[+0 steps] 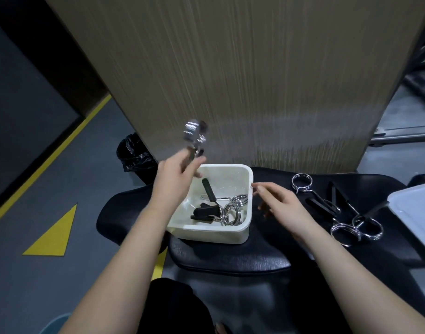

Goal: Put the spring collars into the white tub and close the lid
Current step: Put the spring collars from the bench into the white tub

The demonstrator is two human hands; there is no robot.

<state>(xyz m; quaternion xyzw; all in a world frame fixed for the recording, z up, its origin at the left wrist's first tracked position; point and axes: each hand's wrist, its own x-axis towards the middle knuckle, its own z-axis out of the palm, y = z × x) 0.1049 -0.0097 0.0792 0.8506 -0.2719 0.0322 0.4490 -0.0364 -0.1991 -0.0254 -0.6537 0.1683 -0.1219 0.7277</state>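
Observation:
The white tub (230,235) stands open on a black padded bench, with two spring collars (227,212) lying inside it. My left hand (175,177) is shut on the handles of another chrome spring collar (194,133), held up, blurred, above the tub's far left corner. My right hand (281,201) hovers just right of the tub's rim, fingers apart, holding nothing. Three more spring collars lie on the bench to the right: one (303,183) farther back, two (356,229) nearer. The white lid (413,213) rests at the right edge.
The black padded bench (230,256) carries everything. A tall wood-grain panel (242,80) rises right behind the tub. A bin with a black bag (134,153) stands on the grey floor to the left, near yellow floor markings (55,232).

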